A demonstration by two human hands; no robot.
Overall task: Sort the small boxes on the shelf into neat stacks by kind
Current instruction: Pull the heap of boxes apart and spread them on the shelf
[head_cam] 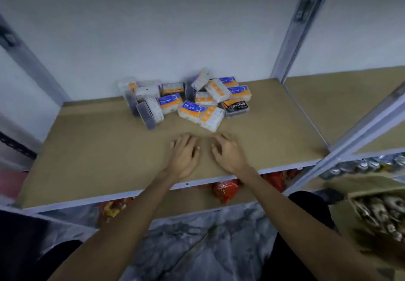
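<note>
While both hands are resting empty on the bare shelf board (92,149), the small boxes (184,100) are lying in a jumbled heap well beyond the fingertips, against the back wall. Farthest left of the fingers, dark clear-cased boxes (145,116) are standing on edge; they look rigid and probably slick, so a pinch across the narrow sides should hold best. The left hand (185,155) is lying palm down, fingers loosely spread, gripping nothing. Straight ahead of its fingertips, white-and-orange "Round" packs (190,107) are overlapping at angles; these appear light and stiff-cornered, easy to lift by the long edges. The right hand (229,152) is hovering with fingers slightly curled and parted, though blur is hiding whether they touch the board. Beyond them, a black "Charcoal" box (236,107) is lying flat.
</note>
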